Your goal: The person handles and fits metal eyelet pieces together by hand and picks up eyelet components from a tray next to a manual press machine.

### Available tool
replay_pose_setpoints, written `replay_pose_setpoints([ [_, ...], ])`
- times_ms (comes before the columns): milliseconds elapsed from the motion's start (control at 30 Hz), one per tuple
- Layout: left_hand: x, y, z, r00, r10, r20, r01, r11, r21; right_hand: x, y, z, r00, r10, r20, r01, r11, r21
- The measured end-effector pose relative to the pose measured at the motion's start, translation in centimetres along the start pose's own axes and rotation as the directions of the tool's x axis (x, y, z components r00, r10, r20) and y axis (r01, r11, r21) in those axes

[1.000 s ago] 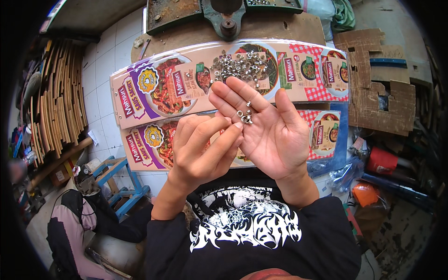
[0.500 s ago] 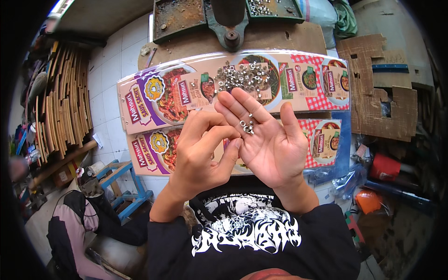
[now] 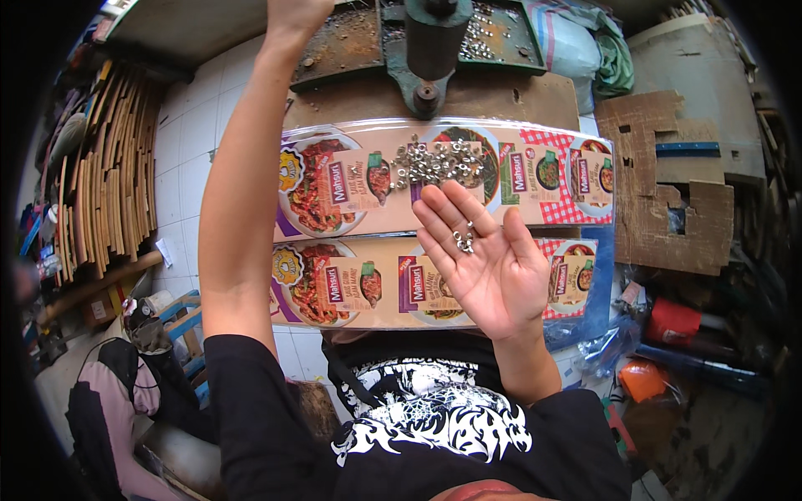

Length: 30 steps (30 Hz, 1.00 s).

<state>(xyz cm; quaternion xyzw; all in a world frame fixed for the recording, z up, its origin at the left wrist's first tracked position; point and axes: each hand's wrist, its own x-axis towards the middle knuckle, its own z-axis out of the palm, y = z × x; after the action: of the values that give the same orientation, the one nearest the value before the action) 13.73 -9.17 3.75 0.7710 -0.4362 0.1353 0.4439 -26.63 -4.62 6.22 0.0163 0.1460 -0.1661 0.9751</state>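
My right hand (image 3: 489,267) lies palm up with fingers spread, and a few small metal eyelets (image 3: 464,240) rest on its fingers. It hovers over two long printed food-packaging sheets (image 3: 334,242) laid side by side. A pile of the same eyelets (image 3: 434,163) sits on the far sheet, just beyond my fingertips. My left arm stretches up the left side, and my left hand (image 3: 292,12) reaches the top edge beside a rusty tray (image 3: 342,46); its fingers are cut off from view. A green iron press (image 3: 430,50) stands behind the sheets.
Another tray with eyelets (image 3: 501,33) sits right of the press. Torn cardboard (image 3: 677,192) lies to the right, with red and orange items (image 3: 668,321) below it. Curved wooden strips (image 3: 109,192) are stacked at left, beside a blue stool (image 3: 180,321) on white floor tiles.
My left hand left the right palm, where it was picking at the eyelets, and rose to the top edge near the press. The right hand stayed palm up.
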Motion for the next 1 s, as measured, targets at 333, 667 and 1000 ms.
replay_pose_setpoints([
  [333, -8.5, 1.2, -6.5, 0.992, 0.045, 0.119, -0.068, 0.978, 0.199, 0.3, -0.5, -0.2, 0.998, 0.005, 0.059, 0.002, 0.993, -0.118],
  [667, -21.2, 14.0, -11.6, 0.986, -0.020, 0.163, 0.036, 0.995, -0.096, -0.7, -0.4, -0.8, 0.994, 0.026, 0.110, -0.003, 0.979, -0.203],
  [1000, -26.0, 20.9, -10.5, 0.989, 0.040, 0.141, 0.002, 0.959, -0.283, -0.8, 0.2, -0.5, 0.981, 0.085, 0.175, -0.042, 0.971, -0.237],
])
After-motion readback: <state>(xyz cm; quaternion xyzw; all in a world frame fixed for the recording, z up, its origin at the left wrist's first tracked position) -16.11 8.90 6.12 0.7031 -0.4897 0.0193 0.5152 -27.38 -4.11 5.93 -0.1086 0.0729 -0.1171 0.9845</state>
